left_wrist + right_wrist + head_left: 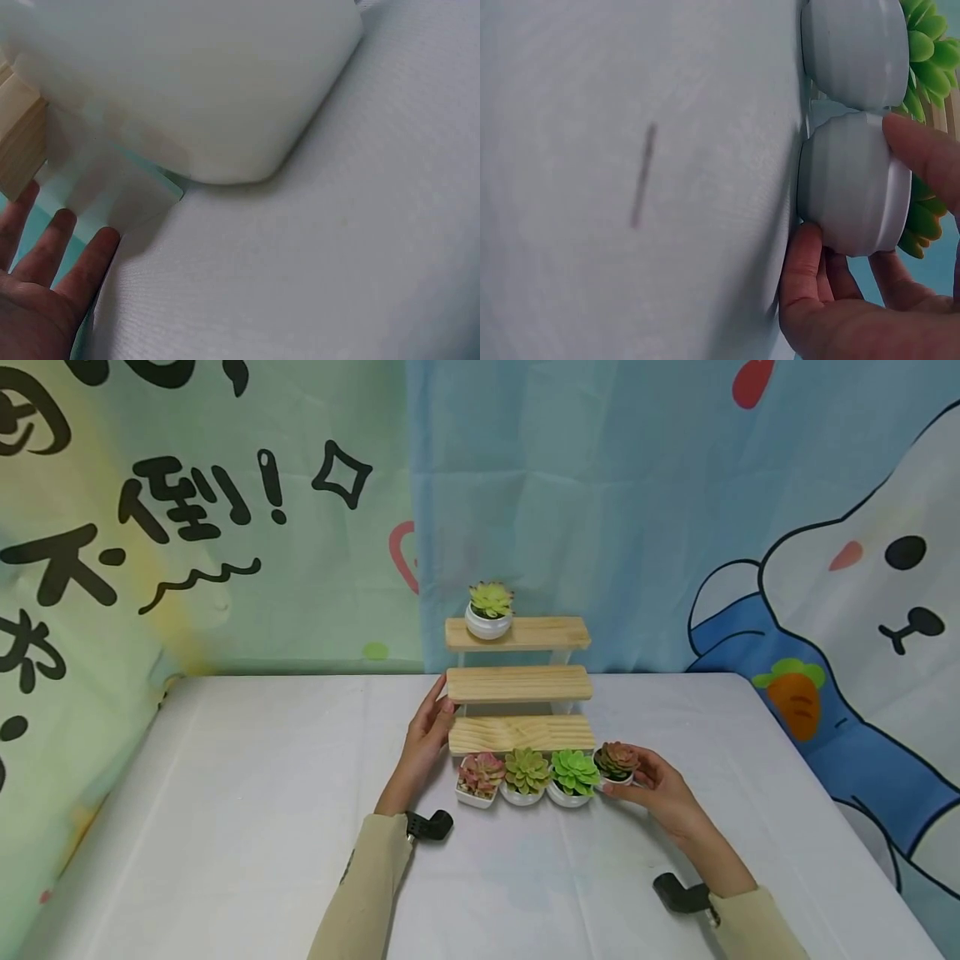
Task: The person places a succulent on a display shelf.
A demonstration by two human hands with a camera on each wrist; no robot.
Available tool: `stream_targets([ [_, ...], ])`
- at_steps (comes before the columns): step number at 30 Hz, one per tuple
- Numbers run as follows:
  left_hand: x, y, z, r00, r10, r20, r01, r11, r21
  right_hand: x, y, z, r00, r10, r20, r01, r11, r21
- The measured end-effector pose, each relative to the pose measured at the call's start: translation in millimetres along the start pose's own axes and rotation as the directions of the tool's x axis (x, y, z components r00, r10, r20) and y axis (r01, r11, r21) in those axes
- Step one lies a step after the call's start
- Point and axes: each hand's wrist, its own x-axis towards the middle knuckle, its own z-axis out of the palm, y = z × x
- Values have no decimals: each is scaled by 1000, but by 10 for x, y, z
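A three-step wooden shelf stand (520, 685) stands at the table's back. Its left side is touched by my left hand (426, 735); in the left wrist view the fingers (88, 262) reach out straight along a translucent panel (112, 180). My right hand (663, 789) holds a reddish-brown succulent (617, 760) by its white pot (855, 184), thumb on the rim and fingers at the other side. That pot stands on the table at the right end of a row: a pink succulent (481, 774) in a square pot, an olive-green succulent (527, 770) and a bright green succulent (573, 771).
A yellow-green succulent (490, 602) in a round white pot sits at the left of the top step. White cloth covers the table (262, 810). A printed curtain (600, 510) hangs right behind the stand. Each wrist wears a black camera (430, 825).
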Motion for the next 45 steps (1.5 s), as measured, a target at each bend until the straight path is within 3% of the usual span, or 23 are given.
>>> stream_targets([
  [6,-11,1,21,1000,-9,-5,9,1000,2,-14,4,10,999,40,-24,-42,993,-110],
  [13,-9,-3,27,1000,-6,-8,6,1000,18,-18,-12,10,998,40,-54,-46,991,-128],
  [25,-8,-15,29,1000,-2,-11,2,1000,13,-48,-110,-44,986,100,-133,-108,992,-58],
  [40,-64,-11,-11,1000,-6,-19,6,1000,-1,-57,-425,-1,987,53,-153,-57,998,-25],
  [45,-15,-13,22,1000,-1,-2,1,1000,-19,-4,-535,-5,984,33,-172,-38,999,-26],
])
